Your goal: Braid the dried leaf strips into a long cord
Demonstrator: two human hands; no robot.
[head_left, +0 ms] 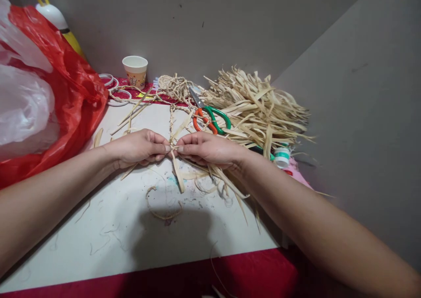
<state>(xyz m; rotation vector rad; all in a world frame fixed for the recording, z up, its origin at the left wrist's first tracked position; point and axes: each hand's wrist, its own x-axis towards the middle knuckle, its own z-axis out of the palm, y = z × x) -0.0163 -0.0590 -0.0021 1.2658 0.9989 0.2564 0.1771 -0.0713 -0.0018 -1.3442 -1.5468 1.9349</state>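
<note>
My left hand [146, 147] and my right hand [200, 149] meet over the middle of the white board. Both are closed in a pinch on the near end of a braided straw cord [171, 118], thumbs almost touching. From between the fingers a flat loose straw strip [178, 175] hangs toward me. The cord runs away from my hands to a tangle of twisted cord [177, 89] at the back. Just beyond my right hand lie scissors [212, 119] with one green and one orange handle. A large bundle of dry straw strips [256, 107] spreads behind and right of them.
A red and clear plastic bag [79, 87] bulges at the left. A paper cup [135, 72] and white rings [120, 97] stand at the back edge against the grey wall. A small white and green jar [282, 157] sits right. Straw scraps [164, 217] lie on the white board [108, 263].
</note>
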